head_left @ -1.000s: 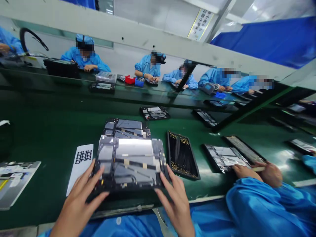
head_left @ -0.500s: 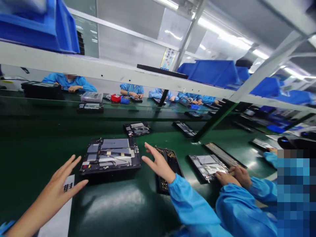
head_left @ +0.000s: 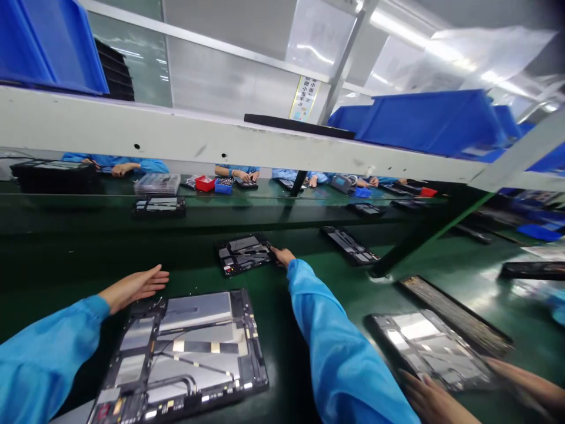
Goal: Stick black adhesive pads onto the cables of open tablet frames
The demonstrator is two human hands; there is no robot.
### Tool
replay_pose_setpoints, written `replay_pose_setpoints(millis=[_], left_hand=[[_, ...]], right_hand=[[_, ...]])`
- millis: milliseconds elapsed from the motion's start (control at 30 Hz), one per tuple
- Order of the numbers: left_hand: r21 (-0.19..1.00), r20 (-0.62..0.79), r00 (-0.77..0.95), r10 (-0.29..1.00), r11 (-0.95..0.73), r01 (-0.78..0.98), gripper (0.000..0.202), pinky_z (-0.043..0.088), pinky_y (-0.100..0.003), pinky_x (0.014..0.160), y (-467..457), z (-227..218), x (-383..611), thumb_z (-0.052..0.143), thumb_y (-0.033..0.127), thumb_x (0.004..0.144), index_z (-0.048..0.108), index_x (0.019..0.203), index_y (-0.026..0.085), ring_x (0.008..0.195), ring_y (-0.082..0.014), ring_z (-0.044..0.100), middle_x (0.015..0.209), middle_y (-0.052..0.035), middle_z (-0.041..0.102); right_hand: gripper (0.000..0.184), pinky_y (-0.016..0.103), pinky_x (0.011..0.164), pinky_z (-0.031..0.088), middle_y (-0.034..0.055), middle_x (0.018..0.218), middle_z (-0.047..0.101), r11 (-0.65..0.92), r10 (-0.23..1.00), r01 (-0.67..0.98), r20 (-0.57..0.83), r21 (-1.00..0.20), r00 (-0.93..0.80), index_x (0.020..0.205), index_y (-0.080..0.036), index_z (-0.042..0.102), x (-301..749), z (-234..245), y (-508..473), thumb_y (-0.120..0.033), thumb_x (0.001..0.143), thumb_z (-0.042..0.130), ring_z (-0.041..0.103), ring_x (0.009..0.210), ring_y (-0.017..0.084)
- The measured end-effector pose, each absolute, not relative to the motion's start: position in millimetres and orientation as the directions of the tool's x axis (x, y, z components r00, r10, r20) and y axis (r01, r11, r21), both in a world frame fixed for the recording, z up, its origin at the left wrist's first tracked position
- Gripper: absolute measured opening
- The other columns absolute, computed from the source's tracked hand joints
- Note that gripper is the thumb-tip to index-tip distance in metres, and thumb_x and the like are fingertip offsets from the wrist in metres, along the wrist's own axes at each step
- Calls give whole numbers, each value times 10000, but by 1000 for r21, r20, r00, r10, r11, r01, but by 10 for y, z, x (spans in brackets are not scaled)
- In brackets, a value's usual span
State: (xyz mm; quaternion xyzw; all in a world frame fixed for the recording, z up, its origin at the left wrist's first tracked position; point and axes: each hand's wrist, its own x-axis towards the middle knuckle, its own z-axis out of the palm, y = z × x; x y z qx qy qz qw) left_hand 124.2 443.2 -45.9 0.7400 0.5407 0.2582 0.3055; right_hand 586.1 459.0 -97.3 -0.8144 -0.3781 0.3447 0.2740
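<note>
It's too small for me to tell how the right hand [head_left: 283, 257] meets the far tablet [head_left: 244, 254]. The near tablet [head_left: 194, 353] runs out of sight below. A neighbour's hands [head_left: 435, 399] blur; the shelf beam [head_left: 185, 140] hides the heads of the people opposite [head_left: 149, 165].

Near tablet [head_left: 200, 362] front L, 2nd tablet [head_left: 245, 253] bhd it, tray [head_left: 457, 315] R

The desk [head_left: 286, 335] is green and glossy, with pale reflections toward its right side. At its front sits a large opened device [head_left: 198, 353], inner parts facing up, partly beside a pale sheet [head_left: 74, 414] cut off by the lower edge. Farther back lies a second opened device [head_left: 245, 254], slightly angled; to its right, well apart, a slanted third device [head_left: 349, 244]. Nearer right, a long black-rimmed tray [head_left: 454, 315] lies diagonally.
</note>
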Motion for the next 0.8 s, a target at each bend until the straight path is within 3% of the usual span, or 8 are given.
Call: replay_pose_setpoints(millis=[67,133,333,433,533,600,700,800], left_hand=[[831,-225,339,913,-2,557,831,633,-394,769,4728,-544,1392,530,918,673,768,956,173,921,-318,760,1050,-199,767],[860,-344,348,872,144,489,796,618,-414,858,4941,-648,1510,606,875,661,750,1005,172,1013,-320,739,1145,-207,741],[897,-417,216,883,362,254,530,528,-389,1059,5072,-884,1546,831,521,698,699,1067,165,1174,-263,665,1249,-161,698],[909,-399,96,912,380,173,477,511,-427,1082,4928,-801,1417,903,397,627,699,985,156,1170,-282,662,1200,-165,712],[936,-336,9,942,333,111,499,486,-487,1100,4670,-521,1285,927,372,592,700,976,148,1182,-302,653,1196,-163,716],[963,-258,-31,966,259,74,530,456,-470,1131,4414,-219,1203,914,400,617,703,1034,151,1214,-279,636,1236,-138,708],[996,-82,-64,995,84,42,543,442,-426,1149,3829,331,1068,869,427,691,701,1145,179,1214,-231,633,1271,-81,705],[985,136,-96,986,-124,120,496,481,-444,1125,2924,765,896,827,450,753,716,1182,228,1159,-233,666,1213,-39,737]], right_hand=[[326,390,844,594,81,1182,647,-580,798,398,-395,-711,456,1219,-152,615,5742,-1080,4678,-378,986,642,668,988,202],[312,385,839,595,76,1164,653,-570,807,373,-413,-732,422,1200,-147,623,5549,-1178,4732,-369,982,650,670,978,199],[244,330,761,609,56,1101,663,-432,875,220,-348,-874,337,1145,-142,635,4779,-1268,4705,-320,980,659,676,908,171],[236,265,660,620,21,955,652,-324,907,107,-277,-940,317,1075,-126,617,4519,-1085,4615,-247,915,741,674,779,132],[427,240,648,642,-33,800,606,-206,933,18,-191,-978,305,1067,-139,579,4403,-694,4447,-206,764,873,670,701,120],[553,245,697,656,-44,787,623,-130,952,-27,-132,-991,275,1144,-162,563,4364,-338,4242,-233,715,903,689,744,129],[614,311,790,663,15,991,719,80,983,-44,71,-996,169,1252,-193,592,4298,203,3699,-370,734,870,712,935,180],[617,397,865,647,74,1281,684,236,963,71,243,-969,117,1361,-240,605,4238,471,2790,-482,820,776,677,1132,263]])
